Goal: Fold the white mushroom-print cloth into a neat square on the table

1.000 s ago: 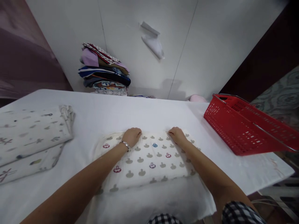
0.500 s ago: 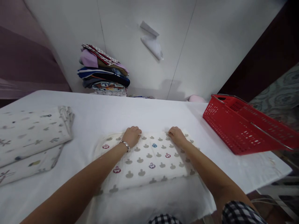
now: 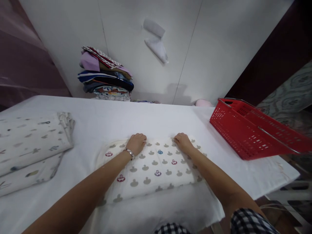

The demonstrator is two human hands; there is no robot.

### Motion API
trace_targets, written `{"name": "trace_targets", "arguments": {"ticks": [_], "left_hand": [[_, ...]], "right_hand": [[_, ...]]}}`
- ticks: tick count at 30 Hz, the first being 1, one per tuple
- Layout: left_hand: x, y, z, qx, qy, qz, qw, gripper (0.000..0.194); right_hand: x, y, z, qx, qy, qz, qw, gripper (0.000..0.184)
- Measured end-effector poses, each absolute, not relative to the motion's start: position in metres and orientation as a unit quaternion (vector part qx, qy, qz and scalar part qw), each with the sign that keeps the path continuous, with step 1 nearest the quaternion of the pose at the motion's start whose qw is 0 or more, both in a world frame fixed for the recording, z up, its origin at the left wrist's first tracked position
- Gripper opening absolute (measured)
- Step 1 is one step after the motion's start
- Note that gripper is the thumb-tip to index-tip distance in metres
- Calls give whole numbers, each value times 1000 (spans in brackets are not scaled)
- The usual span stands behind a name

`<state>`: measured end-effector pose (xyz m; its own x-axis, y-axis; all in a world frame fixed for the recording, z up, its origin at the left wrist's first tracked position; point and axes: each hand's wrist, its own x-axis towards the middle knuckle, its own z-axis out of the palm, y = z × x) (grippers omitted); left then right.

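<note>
A white cloth printed with grey, red, purple and blue mushroom-like shapes lies folded on the table in front of me. At its far edge, left of the middle, my left hand has its fingers curled on the fabric; a silver bracelet is on that wrist. My right hand pinches the same far edge further right. Fingertips of both hands are partly hidden. The near part of the cloth shows a plain white side and reaches the table's front edge.
Another folded printed cloth lies at the left on the white-covered table. A red plastic basket with metal handles stands at the right. Behind the table is a stack of folded fabrics against the wall.
The view has shifted slightly. Both hands stay at the cloth's far edge, and the cloth lies as before.
</note>
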<state>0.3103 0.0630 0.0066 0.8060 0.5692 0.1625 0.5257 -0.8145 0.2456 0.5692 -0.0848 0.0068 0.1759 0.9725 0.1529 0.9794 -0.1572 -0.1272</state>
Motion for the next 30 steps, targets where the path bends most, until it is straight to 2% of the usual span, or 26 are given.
{"name": "trace_targets", "arguments": {"ticks": [5, 19, 30], "left_hand": [[310, 64, 4, 949, 281, 111, 89, 24], [316, 64, 0, 930, 332, 114, 107, 26], [318, 65, 4, 925, 346, 101, 118, 24]], "right_hand": [[567, -86, 7, -760, -640, -14, 113, 9], [574, -77, -2, -768, -625, -28, 138, 17], [575, -73, 1, -782, -611, 31, 116, 16]]}}
